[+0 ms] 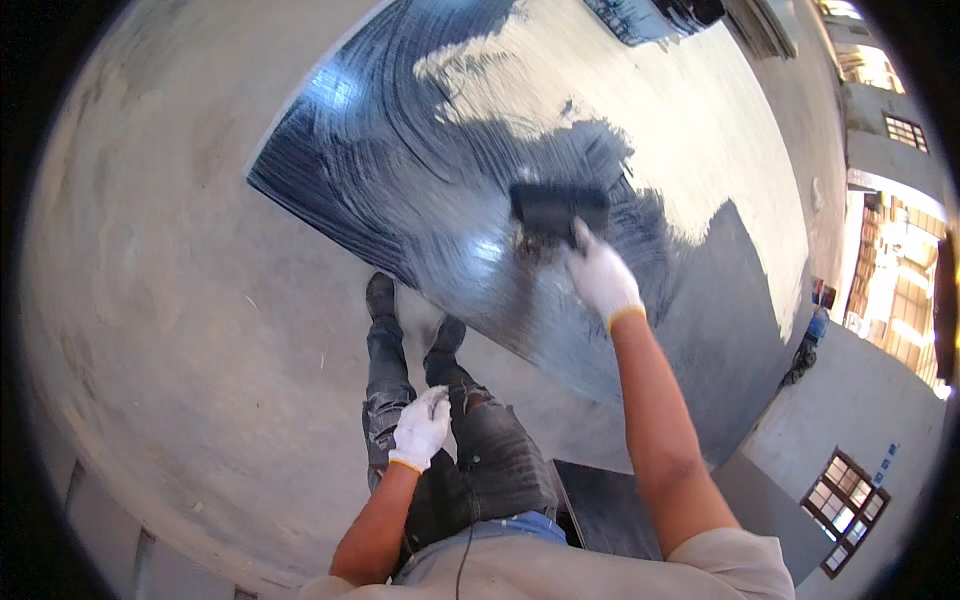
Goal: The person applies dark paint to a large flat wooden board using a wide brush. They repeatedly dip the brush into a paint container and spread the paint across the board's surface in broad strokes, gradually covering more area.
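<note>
My right hand (604, 274), in a white glove with a yellow cuff, is closed on a wide black spreading tool (560, 208). Motion blurs the tool, so its exact kind is unclear. Its flat, rectangular head lies against a large, pale sheet (725, 120). Dark, wet coating (390, 170) covers the sheet's near and left parts in curved streaks; its far right part is still cream-coloured. My left hand (422, 428), gloved the same way, rests by my knee, well apart from the sheet. Its fingers are curled together, with nothing visible in them.
A container smeared with dark coating (655, 15) stands on the sheet's far edge. Grey concrete floor (190, 260) stretches to the left. A dark flat panel (610, 505) lies beside my right hip. Stacked boards (762, 28) and a barred window (845, 508) show at the right.
</note>
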The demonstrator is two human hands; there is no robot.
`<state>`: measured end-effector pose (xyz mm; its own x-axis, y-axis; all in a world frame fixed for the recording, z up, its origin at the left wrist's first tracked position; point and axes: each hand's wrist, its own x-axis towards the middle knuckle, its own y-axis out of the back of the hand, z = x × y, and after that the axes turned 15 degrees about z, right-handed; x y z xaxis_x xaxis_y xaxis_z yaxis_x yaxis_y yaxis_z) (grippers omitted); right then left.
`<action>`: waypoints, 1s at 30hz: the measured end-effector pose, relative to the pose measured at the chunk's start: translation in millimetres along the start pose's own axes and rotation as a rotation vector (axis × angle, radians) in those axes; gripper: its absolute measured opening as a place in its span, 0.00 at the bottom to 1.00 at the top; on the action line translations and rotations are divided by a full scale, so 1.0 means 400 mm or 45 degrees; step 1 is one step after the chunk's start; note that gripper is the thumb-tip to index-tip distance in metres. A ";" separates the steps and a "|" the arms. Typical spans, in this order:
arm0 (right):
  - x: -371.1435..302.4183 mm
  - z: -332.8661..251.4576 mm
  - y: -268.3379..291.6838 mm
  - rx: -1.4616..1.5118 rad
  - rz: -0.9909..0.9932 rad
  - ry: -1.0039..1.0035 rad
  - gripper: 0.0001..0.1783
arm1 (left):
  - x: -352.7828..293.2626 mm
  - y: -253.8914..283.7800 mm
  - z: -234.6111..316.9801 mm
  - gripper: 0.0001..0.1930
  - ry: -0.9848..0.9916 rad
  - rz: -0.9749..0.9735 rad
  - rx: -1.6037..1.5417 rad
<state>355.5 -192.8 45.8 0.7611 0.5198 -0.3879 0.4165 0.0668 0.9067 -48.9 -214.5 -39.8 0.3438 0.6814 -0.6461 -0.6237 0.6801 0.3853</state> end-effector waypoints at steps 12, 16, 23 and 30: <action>-0.102 0.036 -0.034 -0.057 -0.055 -0.021 0.33 | -0.020 -0.026 0.054 0.17 0.063 -0.021 -0.236; -0.157 0.023 -0.020 0.013 -0.124 -0.178 0.34 | -0.021 -0.002 0.062 0.16 -0.055 -0.031 0.054; -0.165 0.046 -0.028 0.077 -0.056 -0.252 0.33 | -0.025 -0.021 0.118 0.17 -0.083 -0.137 0.125; -0.313 -0.012 -0.093 0.250 -0.354 -0.345 0.32 | 0.045 -0.106 0.274 0.16 0.383 -0.300 -0.419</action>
<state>242.3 -256.4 61.4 0.6987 0.2607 -0.6662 0.6909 -0.0040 0.7230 60.6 -201.4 4.5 0.3149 0.3784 -0.8704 -0.7582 0.6520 0.0091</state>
